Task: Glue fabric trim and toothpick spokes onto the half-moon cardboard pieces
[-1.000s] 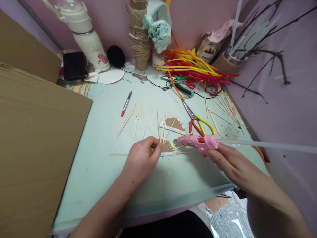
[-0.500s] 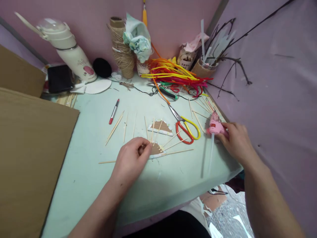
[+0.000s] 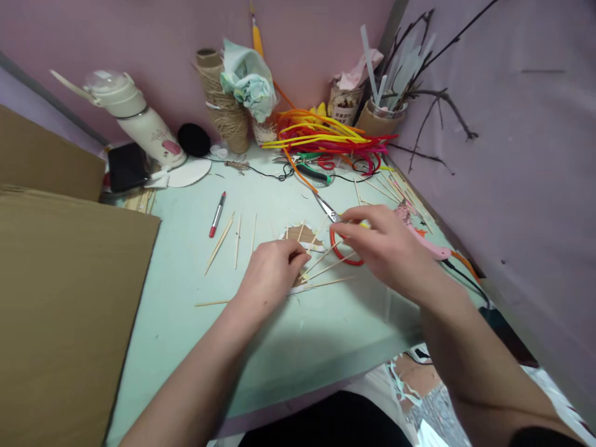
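Note:
My left hand [image 3: 272,270] is closed in a pinch at the near cardboard piece [image 3: 300,281], from which thin wooden sticks [image 3: 328,269] fan out. What its fingertips hold is too small to make out. My right hand [image 3: 379,239] hovers above the scissors [image 3: 347,251], fingers apart, with nothing visible between them. A second cardboard piece with a pale edge [image 3: 302,234] lies just behind. The pink glue gun [image 3: 435,248] rests at the right edge of the table, beyond my right hand.
Loose sticks [image 3: 218,244] and a red-tipped pen [image 3: 217,214] lie to the left. Behind are a white bottle [image 3: 151,136], a twine cone [image 3: 226,105], colourful pipe cleaners [image 3: 326,133] and a jar with branches [image 3: 382,118]. A large cardboard sheet [image 3: 69,298] stands at left.
My right hand has let go of the glue gun and moved left over the scissors. My left hand has shifted slightly right and up. The view has shifted a little.

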A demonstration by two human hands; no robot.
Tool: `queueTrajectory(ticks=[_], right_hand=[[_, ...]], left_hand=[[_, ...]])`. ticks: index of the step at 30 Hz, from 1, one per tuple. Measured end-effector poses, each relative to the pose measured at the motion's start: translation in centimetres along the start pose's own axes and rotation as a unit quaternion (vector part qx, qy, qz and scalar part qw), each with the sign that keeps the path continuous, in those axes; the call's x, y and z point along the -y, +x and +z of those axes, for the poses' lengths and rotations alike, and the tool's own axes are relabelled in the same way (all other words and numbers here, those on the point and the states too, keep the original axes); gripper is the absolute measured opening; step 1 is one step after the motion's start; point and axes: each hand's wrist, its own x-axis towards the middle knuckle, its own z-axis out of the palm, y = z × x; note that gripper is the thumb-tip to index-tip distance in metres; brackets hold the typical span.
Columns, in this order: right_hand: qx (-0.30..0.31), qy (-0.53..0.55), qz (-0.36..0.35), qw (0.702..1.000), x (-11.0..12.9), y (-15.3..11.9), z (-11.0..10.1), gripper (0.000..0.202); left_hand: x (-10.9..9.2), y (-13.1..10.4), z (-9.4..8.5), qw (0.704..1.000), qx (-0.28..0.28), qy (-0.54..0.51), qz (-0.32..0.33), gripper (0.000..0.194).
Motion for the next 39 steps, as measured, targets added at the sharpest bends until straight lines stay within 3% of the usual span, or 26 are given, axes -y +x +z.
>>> queueTrajectory(ticks=[4, 9, 16, 22, 39], right_hand=[[0.050, 0.052, -0.122, 0.990, 0.7, 2.9, 2.9, 0.027], [0.077, 0.055, -0.188, 0.978, -0.4, 3.4, 4.0, 0.032], [0.118, 0.057, -0.161, 0.978, -1.2, 3.3, 4.5, 0.030], [0.136, 0.075, -0.166, 0.974, -1.3, 3.3, 5.3, 0.027], [0.142, 0.096, -0.156, 0.973, -1.4, 3.1, 5.9, 0.025]], left_hand=[[-0.5, -0.1, 0.5, 1.000, 0.005, 0.014, 0.001, 0.019], [-0.3, -0.2, 0.5, 0.999, 0.016, 0.032, 0.002, 0.023], [3.0, -2.2, 0.0, 0.989, -0.104, 0.017, 0.106, 0.024], [4.7, -3.6, 0.7, 0.984, -0.084, 0.020, 0.157, 0.041], [5.0, -3.1, 1.7, 0.984, -0.053, 0.040, 0.163, 0.039]])
